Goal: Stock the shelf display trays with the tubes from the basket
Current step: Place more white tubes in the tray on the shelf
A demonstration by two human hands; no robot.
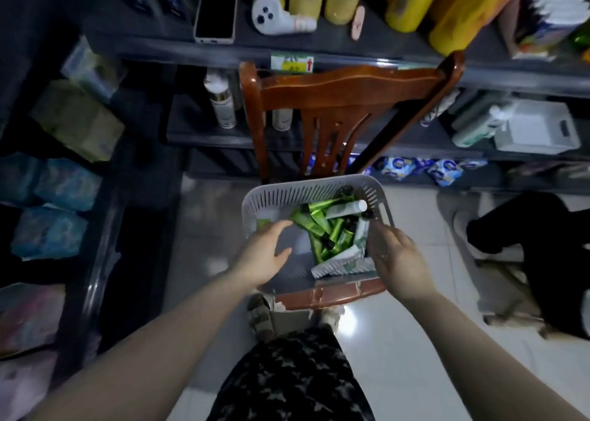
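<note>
SHOP AISLE: A person leans over a basket [277,193] set on a chair seat [335,289] in dim light. Far beyond the left hand [265,256], a phone [215,14] lies on a shelf [159,46]. The left hand reaches into the basket's left half, fingers straight and spread, holding nothing, its fingertips just short of the green tubes [316,225]. These lie heaped between the two hands, nearer the right one, with white tubes [346,209] across the heap and along its near edge. The right hand [396,261] hovers at the basket's right rim, palm turned inward, fingers loose; it appears empty, though blur softens it. Beyond it and further right, a white tray [539,130] sits on a lower shelf [399,142].
</note>
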